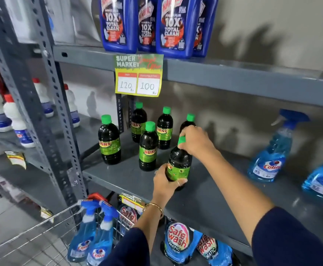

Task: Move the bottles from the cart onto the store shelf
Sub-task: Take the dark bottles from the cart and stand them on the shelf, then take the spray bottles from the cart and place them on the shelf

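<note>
Head view, hands grip dark bottle, covering its label, cap half hidden

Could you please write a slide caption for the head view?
Both hands, left hand and right hand, set a green-capped dark bottle on the grey shelf.

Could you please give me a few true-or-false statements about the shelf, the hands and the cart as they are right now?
1. Both hands hold one dark bottle. True: right hand at the cap, left hand at the base.
2. The dark bottles have red caps. False: green.
3. The price tag reads 120 and 100. True.
4. The cart holds no bottles. False: two blue spray bottles stand in it.
</note>
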Demonstrator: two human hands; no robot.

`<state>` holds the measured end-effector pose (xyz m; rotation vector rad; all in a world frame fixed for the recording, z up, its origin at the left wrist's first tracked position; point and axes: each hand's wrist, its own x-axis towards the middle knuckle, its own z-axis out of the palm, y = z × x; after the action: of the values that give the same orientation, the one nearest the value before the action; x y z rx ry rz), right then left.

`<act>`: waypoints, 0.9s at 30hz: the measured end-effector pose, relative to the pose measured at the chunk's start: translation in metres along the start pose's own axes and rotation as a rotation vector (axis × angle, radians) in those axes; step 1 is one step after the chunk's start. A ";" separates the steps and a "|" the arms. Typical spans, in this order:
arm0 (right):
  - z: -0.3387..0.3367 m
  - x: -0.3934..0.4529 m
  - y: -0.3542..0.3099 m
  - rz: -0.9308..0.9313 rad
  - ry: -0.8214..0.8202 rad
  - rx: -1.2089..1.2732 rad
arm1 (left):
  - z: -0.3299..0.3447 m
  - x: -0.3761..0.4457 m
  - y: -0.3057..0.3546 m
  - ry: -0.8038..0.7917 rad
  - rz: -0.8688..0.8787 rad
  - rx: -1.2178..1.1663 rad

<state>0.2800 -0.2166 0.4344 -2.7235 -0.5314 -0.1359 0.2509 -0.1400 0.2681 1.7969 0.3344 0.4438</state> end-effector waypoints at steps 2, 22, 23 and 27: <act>0.001 0.002 0.000 0.006 0.000 -0.010 | 0.002 0.003 -0.005 -0.003 0.009 -0.006; 0.144 -0.051 -0.084 -0.611 0.153 -0.012 | -0.176 -0.042 -0.112 0.480 -0.309 -0.029; 0.157 -0.053 -0.089 -0.597 0.073 0.014 | -0.183 -0.048 -0.126 0.471 -0.359 -0.017; 0.214 -0.058 -0.110 -0.536 -0.175 0.085 | -0.205 -0.066 -0.182 0.413 -0.518 -0.030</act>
<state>0.1901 -0.0635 0.2627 -2.4583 -1.2765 -0.0078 0.0982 0.0542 0.1322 1.5048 1.0459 0.4403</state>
